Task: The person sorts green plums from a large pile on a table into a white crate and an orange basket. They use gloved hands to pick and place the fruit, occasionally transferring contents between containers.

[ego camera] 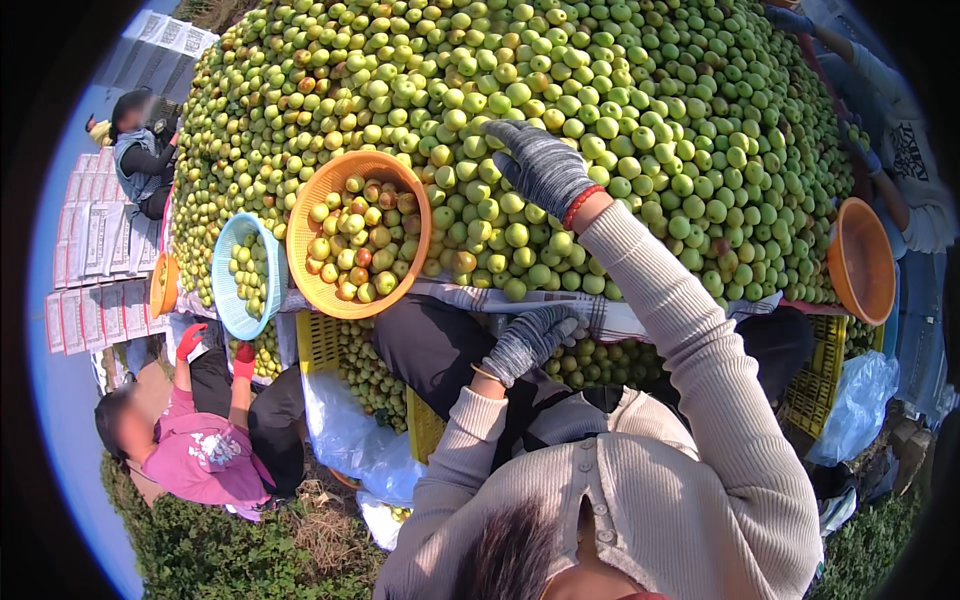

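A large heap of green jujube-like fruit [480, 210] lies before me, some with reddish-brown patches. My right hand [541, 169], in a grey knit glove with a red bead bracelet at its wrist, reaches over the heap. Its fingers point left, thumb apart, and no fruit shows between them. Close to my lap, my left hand [534, 341] wears a matching glove. Its fingers are bent, and the palm side is hidden, so I cannot tell whether it holds anything. An orange plastic basket [296, 225] of browner fruit rests at the heap's near edge, left of both hands.
Yellow crates [319, 345] with fruit stand below the edge, around my knees. Left are a light-blue basket [279, 277] and a person in red gloves [244, 360]. An orange bowl [862, 262] sits at right, near another person's gloved hand [862, 146]. Stacked cartons [105, 240] stand far left.
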### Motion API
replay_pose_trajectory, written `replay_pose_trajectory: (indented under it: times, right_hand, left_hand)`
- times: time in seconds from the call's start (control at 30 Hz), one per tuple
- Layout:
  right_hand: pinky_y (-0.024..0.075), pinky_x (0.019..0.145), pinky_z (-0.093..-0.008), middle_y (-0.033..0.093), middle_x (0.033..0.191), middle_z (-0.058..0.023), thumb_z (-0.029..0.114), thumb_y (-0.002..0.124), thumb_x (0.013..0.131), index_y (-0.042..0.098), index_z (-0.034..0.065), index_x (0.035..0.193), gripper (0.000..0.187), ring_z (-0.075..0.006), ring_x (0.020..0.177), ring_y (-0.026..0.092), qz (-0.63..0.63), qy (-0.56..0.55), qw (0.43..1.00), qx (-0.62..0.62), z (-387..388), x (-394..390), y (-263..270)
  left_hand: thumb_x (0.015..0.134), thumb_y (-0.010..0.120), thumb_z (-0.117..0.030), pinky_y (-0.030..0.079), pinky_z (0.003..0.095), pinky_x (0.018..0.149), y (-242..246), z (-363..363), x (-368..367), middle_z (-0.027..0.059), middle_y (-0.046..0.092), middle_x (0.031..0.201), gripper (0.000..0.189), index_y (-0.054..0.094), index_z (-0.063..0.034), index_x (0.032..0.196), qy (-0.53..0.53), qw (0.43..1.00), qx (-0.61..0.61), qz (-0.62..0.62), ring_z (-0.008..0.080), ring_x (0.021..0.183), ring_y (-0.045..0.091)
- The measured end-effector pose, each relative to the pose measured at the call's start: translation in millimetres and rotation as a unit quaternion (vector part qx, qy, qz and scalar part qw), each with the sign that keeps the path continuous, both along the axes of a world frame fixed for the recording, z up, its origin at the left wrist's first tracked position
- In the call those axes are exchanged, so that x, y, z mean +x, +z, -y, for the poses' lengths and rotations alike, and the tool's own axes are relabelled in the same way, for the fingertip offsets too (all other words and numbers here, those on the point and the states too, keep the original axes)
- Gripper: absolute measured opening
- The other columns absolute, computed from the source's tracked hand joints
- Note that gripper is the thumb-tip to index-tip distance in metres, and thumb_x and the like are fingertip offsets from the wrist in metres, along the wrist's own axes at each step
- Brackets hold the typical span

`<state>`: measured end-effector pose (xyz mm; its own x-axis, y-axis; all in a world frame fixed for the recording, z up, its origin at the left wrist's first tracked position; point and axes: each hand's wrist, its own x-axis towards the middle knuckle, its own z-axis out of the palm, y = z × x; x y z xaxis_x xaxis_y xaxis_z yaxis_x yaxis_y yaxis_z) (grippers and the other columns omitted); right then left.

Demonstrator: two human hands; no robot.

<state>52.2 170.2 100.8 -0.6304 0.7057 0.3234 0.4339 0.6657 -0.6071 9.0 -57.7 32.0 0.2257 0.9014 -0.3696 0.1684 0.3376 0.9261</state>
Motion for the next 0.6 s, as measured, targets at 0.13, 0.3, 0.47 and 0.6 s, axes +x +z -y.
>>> replay_pose_trajectory:
  times: [0.13, 0.3, 0.47, 0.6]
  right_hand:
    - [0.0533, 0.079, -0.0494, 0.062, 0.117, -0.0183, 0.019, 0.057, 0.088, 0.055, 0.0122, 0.121, 0.033, -0.0331, 0.101, 0.066, 0.232, -0.048, 0.97, -0.046, -18.2, -53.0, -1.8]
    - [0.0537, 0.078, -0.0477, 0.063, 0.114, -0.0135, 0.019, 0.057, 0.088, 0.064, 0.014, 0.11, 0.023, -0.0345, 0.1, 0.066, 0.074, -0.09, 0.992, -0.057, -57.3, -37.3, -7.2]
    - [0.0535, 0.089, -0.041, 0.057, 0.126, -0.0121, 0.0, 0.073, 0.075, 0.065, 0.0221, 0.124, 0.054, -0.033, 0.103, 0.064, 0.269, -0.014, 0.962, -0.036, -131.9, -33.5, -14.1]
    - [0.0547, 0.086, -0.0423, 0.058, 0.126, -0.0098, 0.02, 0.076, 0.08, 0.055, 0.0251, 0.133, 0.057, -0.0325, 0.104, 0.064, 0.377, -0.021, 0.925, 0.051, -139.7, -36.6, -18.5]
  left_hand:
    - [0.098, 0.052, -0.007, 0.052, 0.0317, 0.086, 34.9, -30.2, -45.9, 0.0096, 0.068, 0.1, 0.017, 0.063, 0.0004, 0.109, 0.363, 0.87, 0.268, -0.197, 0.0184, 0.092, 0.065]
    - [0.091, 0.046, -0.012, 0.039, 0.0464, 0.104, 0.5, -71.1, -58.4, 0.0161, 0.06, 0.12, 0.034, 0.06, -0.0023, 0.12, 0.369, 0.759, 0.335, -0.418, 0.0326, 0.115, 0.054]
    - [0.082, 0.048, -0.013, 0.04, 0.045, 0.103, -24.7, -69.3, -52.0, 0.0112, 0.061, 0.122, 0.042, 0.061, -0.0073, 0.121, 0.387, 0.756, 0.299, -0.435, 0.0306, 0.116, 0.055]
    - [0.083, 0.048, -0.013, 0.038, 0.0445, 0.105, -23.0, -71.0, -54.1, 0.0107, 0.06, 0.123, 0.042, 0.06, -0.0085, 0.123, 0.376, 0.743, 0.317, -0.454, 0.0305, 0.116, 0.055]
